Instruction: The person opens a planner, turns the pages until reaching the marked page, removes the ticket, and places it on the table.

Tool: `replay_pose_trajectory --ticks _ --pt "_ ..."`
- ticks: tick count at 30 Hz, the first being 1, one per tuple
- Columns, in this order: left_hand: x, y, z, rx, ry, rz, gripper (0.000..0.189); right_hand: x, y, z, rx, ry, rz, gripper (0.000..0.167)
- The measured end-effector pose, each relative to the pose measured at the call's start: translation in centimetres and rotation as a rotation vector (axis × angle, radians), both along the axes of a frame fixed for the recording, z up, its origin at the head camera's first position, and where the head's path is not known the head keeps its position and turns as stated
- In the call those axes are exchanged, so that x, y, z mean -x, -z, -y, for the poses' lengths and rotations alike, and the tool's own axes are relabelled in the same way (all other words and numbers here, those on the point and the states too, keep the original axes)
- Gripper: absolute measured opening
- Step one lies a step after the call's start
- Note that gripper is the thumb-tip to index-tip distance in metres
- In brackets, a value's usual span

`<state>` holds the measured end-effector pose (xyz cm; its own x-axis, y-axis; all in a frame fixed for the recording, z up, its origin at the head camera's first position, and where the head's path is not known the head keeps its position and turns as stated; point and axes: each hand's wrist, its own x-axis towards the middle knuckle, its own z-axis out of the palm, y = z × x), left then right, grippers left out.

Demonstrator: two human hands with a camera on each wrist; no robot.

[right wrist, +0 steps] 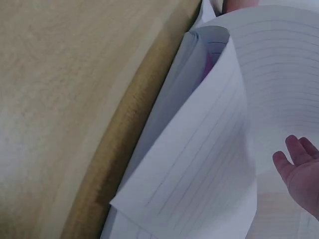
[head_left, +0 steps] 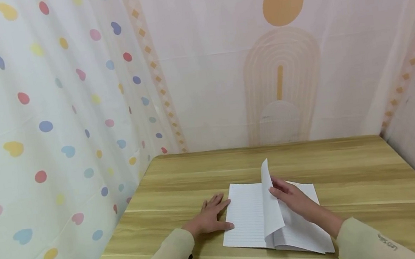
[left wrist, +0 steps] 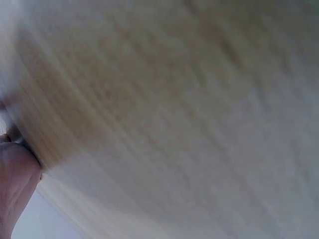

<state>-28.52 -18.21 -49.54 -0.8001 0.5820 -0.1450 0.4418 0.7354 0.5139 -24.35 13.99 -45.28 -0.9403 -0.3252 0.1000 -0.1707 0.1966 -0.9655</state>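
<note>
An open notebook (head_left: 246, 215) with lined white pages lies on the table. One leaf (head_left: 271, 207) stands raised near its middle, curving upward. My right hand (head_left: 293, 196) is at the right side of this leaf, its fingers extended against the paper. In the right wrist view, the fingers (right wrist: 296, 154) lie loosely straight by the curved lined page (right wrist: 279, 74), and a loose lower corner of paper bends toward the camera. My left hand (head_left: 211, 218) rests spread on the table, thumb and fingertips at the notebook's left edge. Only part of that hand (left wrist: 17, 184) shows in the left wrist view.
The wood-grain table (head_left: 154, 199) extends around the notebook. A dotted curtain (head_left: 59, 142) hangs along the left side, and a patterned curtain (head_left: 206, 82) hangs behind the table's far edge.
</note>
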Motion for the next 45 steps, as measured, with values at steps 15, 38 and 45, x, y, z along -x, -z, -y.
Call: replay_pose_trajectory --ticks 15,38,45 --pt "0.4 0.7 0.0 -0.039 0.012 -0.042 0.074 -1.5 2.1 0.7 -0.531 -0.218 -0.338 0.061" --pt "-0.1 0.4 0.1 0.015 -0.002 -0.014 0.086 -1.7 3.7 -3.9 -0.788 -0.029 -0.451 0.059" --pt "-0.1 0.1 0.0 0.016 -0.002 -0.014 0.086 -0.5 4.4 -7.7 -0.96 0.121 -0.4 0.067"
